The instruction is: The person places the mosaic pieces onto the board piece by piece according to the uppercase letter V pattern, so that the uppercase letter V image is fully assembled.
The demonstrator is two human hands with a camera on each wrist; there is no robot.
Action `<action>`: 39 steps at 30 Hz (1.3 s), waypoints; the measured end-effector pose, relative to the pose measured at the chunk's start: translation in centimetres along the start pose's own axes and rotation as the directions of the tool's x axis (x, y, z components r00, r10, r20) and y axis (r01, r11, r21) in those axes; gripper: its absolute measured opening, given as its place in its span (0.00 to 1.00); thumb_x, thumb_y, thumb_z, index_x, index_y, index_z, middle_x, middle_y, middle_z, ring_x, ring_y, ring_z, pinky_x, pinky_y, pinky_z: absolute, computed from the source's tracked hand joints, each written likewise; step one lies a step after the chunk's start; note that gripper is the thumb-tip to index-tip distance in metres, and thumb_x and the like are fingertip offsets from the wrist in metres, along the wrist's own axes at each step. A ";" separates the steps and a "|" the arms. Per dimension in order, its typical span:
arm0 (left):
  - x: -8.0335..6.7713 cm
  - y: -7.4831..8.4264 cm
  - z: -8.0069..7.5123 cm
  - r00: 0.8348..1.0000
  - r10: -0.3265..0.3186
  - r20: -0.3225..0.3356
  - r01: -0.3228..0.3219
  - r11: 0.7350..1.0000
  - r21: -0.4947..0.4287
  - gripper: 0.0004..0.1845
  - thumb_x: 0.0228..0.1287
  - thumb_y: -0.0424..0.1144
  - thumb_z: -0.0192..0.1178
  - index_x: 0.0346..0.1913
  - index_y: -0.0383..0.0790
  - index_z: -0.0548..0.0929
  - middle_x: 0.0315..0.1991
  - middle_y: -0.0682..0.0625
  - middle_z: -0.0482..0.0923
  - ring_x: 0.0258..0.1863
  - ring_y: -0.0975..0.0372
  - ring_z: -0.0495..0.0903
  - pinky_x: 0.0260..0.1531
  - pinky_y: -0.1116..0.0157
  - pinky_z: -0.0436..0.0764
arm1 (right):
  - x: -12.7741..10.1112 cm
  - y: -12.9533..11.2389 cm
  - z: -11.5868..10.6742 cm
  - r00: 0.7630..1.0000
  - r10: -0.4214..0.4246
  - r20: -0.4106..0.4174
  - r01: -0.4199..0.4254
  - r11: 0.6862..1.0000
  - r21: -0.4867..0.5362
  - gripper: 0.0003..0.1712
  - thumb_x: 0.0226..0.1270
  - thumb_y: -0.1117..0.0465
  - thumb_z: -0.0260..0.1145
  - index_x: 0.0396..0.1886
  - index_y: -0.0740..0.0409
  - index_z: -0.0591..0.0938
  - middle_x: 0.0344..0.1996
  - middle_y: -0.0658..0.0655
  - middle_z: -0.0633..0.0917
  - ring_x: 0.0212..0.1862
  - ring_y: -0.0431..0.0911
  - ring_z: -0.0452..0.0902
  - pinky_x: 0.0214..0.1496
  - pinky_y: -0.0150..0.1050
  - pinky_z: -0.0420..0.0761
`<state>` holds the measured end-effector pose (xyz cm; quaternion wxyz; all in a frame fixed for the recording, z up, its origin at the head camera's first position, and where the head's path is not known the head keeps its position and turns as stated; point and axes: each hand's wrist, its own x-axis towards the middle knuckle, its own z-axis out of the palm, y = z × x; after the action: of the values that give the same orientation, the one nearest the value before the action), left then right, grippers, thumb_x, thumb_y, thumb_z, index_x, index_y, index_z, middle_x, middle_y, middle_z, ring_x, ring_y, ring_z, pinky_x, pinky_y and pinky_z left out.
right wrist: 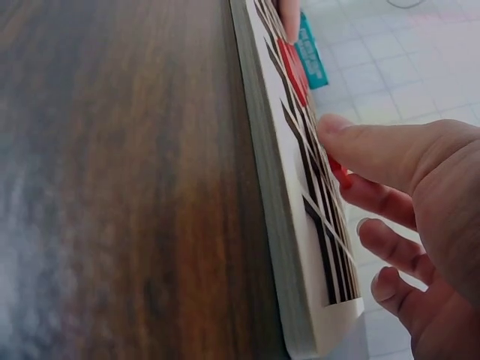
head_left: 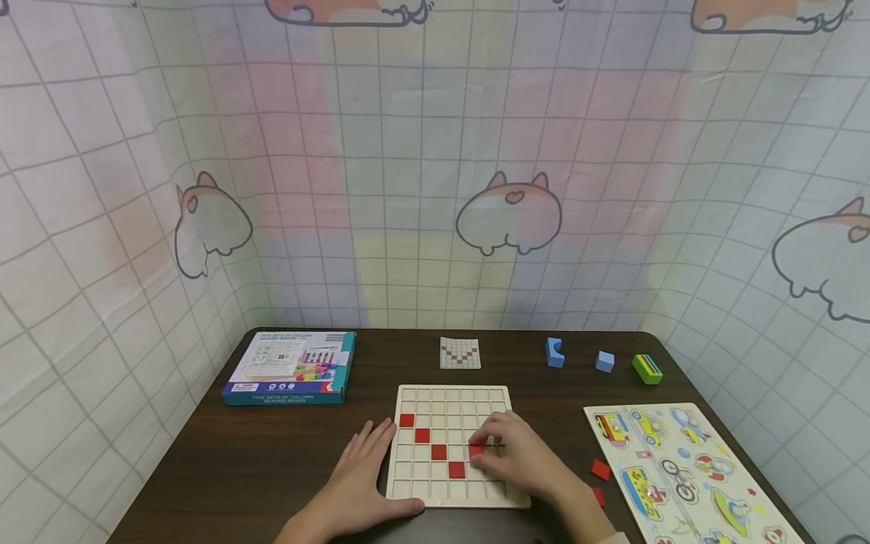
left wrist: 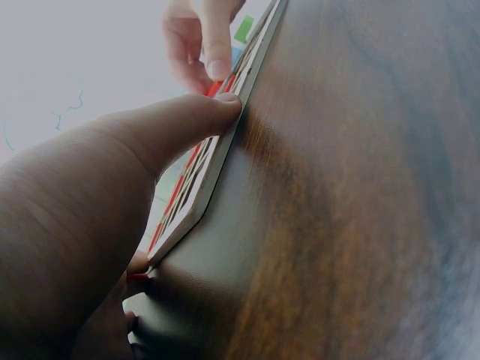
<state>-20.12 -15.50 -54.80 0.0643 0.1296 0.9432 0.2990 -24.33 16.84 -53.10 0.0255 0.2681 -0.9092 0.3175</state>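
The grid board (head_left: 451, 446), pale wood, square w/ rounded corners, lay flat on the dark wood-grain table (head_left: 258, 453) at the near centre edge, its face cut into shallow square cells. Four red tiles sat in cells on a diagonal running from 10 o'clock down toward 5 o'clock; flat, glossy squares. A fifth red tile (head_left: 476, 449) was at the 3 o'clock side of that line, pinched between thumb and fingertips of the right hand (head_left: 519, 457), held on the board's surface. In the right wrist view the thumb pressed that tile (right wrist: 339, 171) against the grid, other fingers curled below the board's edge.

Left hand (head_left: 360, 472) lay flat, fingers straight and slightly apart, palm on the table at the board's 9 o'clock side, thumb touching the board's rim (left wrist: 225, 142); it gripped nothing.

At 12 o'clock from the board lay a small pattern card (head_left: 460, 353) showing a red V on a grid. At 10 o'clock, a teal-edged box (head_left: 291, 367), printed cardboard. At 1–2 o'clock: a blue block w/ a round notch (head_left: 554, 352), a pale blue cube (head_left: 604, 362), a green striped block (head_left: 647, 369). At 3 o'clock, two loose red tiles (head_left: 600, 470) on the table beside a vehicle puzzle board (head_left: 686, 468), pale w/ cartoon cars. Checked curtain w/ cartoon animals (head_left: 435, 189) behind.
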 end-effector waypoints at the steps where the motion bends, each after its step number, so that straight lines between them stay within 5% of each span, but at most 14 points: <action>1: 0.0 0.0 0.0 1.000 0.000 0.000 0.000 1.000 0.000 0.76 0.46 0.87 0.71 0.91 0.47 0.58 0.91 0.48 0.55 0.92 0.41 0.46 0.87 0.31 0.48 | 0.1 0.9 0.3 0.998 -0.054 -0.014 0.054 0.998 0.007 0.10 0.71 0.48 0.82 0.47 0.40 0.93 0.45 0.36 0.87 0.51 0.39 0.75 0.55 0.38 0.80; 4: 0.0 0.0 -0.1 1.000 -0.002 -0.001 0.002 1.000 -0.001 0.75 0.46 0.87 0.71 0.91 0.47 0.58 0.91 0.48 0.55 0.92 0.41 0.46 0.88 0.31 0.48 | 0.3 1.1 0.6 0.997 -0.072 -0.026 0.072 0.997 0.001 0.09 0.71 0.48 0.82 0.46 0.41 0.94 0.45 0.37 0.87 0.52 0.38 0.75 0.57 0.41 0.81; 12: -0.1 0.1 -0.1 1.000 -0.011 0.004 0.011 1.000 -0.002 0.74 0.47 0.86 0.72 0.91 0.47 0.58 0.91 0.47 0.56 0.92 0.41 0.46 0.87 0.30 0.49 | 0.8 0.0 0.6 0.996 0.091 0.021 -0.092 0.996 0.011 0.09 0.67 0.50 0.84 0.45 0.38 0.95 0.45 0.36 0.87 0.54 0.39 0.77 0.62 0.47 0.82; 32: 0.1 0.3 0.1 1.000 0.000 0.012 0.000 1.000 -0.014 0.75 0.48 0.85 0.73 0.91 0.45 0.57 0.91 0.45 0.55 0.92 0.40 0.45 0.87 0.30 0.48 | -0.3 -0.4 -0.6 0.998 0.064 -0.004 -0.064 0.998 0.029 0.13 0.71 0.53 0.82 0.52 0.45 0.94 0.46 0.40 0.87 0.47 0.42 0.76 0.48 0.36 0.78; 39: 0.0 -0.2 0.2 1.000 -0.003 0.004 0.003 1.000 -0.004 0.75 0.47 0.86 0.72 0.91 0.46 0.57 0.91 0.46 0.55 0.92 0.40 0.46 0.87 0.30 0.49 | -1.0 -0.4 -1.4 0.997 0.079 -0.010 -0.079 0.995 0.056 0.14 0.72 0.50 0.81 0.54 0.43 0.92 0.50 0.41 0.90 0.50 0.43 0.80 0.51 0.38 0.83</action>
<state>-20.13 -15.53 -55.04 0.0668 0.1287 0.9428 0.3003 -23.44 17.83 -51.97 0.0111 0.2305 -0.9097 0.3452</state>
